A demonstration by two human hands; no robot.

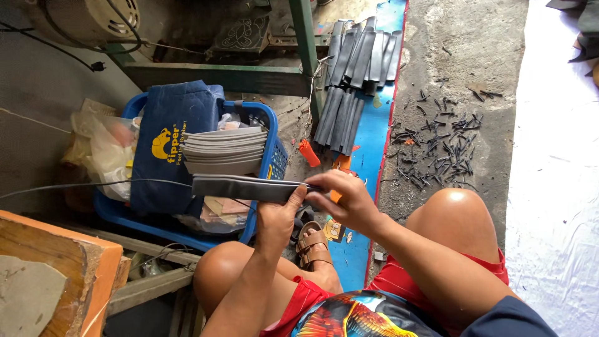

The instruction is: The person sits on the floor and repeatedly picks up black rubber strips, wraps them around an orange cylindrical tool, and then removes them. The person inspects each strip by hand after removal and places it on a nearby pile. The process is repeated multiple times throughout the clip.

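Observation:
My left hand point(279, 215) grips the near end of a bundle of flat grey rubber strips point(240, 187), held level above my knees. At the same end, my right hand point(349, 198) pinches the bundle from the right, fingers closed over its top edge. The strips point left, toward a blue plastic basket point(265, 115). On that basket lies a stack of curved grey strips point(224, 151). Whether my right hand also holds a tool is hidden by the fingers.
A dark blue cloth bag point(168, 140) drapes over the basket. More grey strips point(355, 68) lie on a blue mat point(374, 143) ahead. Small black offcuts point(446, 146) litter the concrete at right. A green metal frame point(249, 78), an orange-edged wooden bench point(56, 268) and a white sheet point(555, 187) surround me.

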